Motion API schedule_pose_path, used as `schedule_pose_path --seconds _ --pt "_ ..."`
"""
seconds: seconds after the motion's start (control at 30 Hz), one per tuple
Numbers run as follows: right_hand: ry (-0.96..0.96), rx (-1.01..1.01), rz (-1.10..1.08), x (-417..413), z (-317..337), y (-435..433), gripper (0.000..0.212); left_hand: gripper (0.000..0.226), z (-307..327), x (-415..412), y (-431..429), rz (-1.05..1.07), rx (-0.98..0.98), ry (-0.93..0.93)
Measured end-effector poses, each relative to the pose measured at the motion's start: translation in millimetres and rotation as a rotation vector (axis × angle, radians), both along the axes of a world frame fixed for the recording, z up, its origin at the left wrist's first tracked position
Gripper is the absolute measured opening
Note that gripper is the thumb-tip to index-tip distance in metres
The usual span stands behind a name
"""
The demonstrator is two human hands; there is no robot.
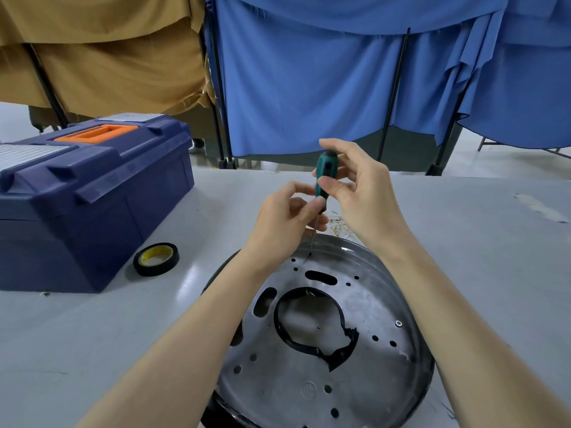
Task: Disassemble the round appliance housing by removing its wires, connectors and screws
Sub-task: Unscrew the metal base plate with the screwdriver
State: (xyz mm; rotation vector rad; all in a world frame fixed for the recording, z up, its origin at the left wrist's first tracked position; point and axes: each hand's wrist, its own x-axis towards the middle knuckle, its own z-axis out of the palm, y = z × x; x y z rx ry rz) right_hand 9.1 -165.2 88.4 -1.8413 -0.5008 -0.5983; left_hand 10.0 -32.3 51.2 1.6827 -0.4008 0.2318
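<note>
With the right hand (358, 193) pinching the screwdriver (326, 174) handle and the left hand (287, 220) pinching its shank, keep the tip upright, pressed firmly at the housing's (364, 304) twelve-o'clock hole.

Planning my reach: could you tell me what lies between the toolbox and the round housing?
A black tape roll, flat on the table, in the head view.

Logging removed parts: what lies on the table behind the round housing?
A small pile of brass connectors lies just past the far rim of the housing. The left hand and right hand, gripping the screwdriver, hide anything beside it.
</note>
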Motion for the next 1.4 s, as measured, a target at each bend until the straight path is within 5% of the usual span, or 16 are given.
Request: schedule_pose_path --seconds 0.13,0.33,0.53,0.73,0.93,1.1,1.3,1.4 --pt "0.02 0.005 -0.004 0.0 -0.3 -1.1 0.034 0.016 -0.1 2.0 0.9 -0.02 0.068 0.01" --pt "-0.001 -0.028 -0.028 -0.9 -0.4 -0.3 0.055 0.014 0.1 0.3 1.2 0.03 0.027 -0.006" --pt "0.036 0.008 0.015 -1.8 -0.6 0.9 0.038 0.014 1.3 -1.0 0.4 -0.005 0.086 0.0" --pt "0.013 -0.021 -0.003 -2.8 0.2 2.3 0.053 0.014 1.9 -2.1 -0.4 0.026 0.06 -0.021" --pt "0.043 0.017 0.011 -4.0 0.7 1.7 0.033 0.01 0.6 -0.1 1.5 0.011 0.078 -0.011" --pt "0.025 -0.021 -0.031 -3.1 0.7 2.3 0.053 0.009 0.3 0.0 0.8 0.018 0.044 -0.011" --pt "0.069 0.055 0.012 -3.7 0.8 3.0 0.031 0.008 -0.5 1.7 1.8 0.007 0.103 -0.022" --pt "0.018 -0.017 -0.05 -3.3 0.3 3.4 0.04 0.01 0.0 0.2 1.2 0.025 0.059 -0.022"
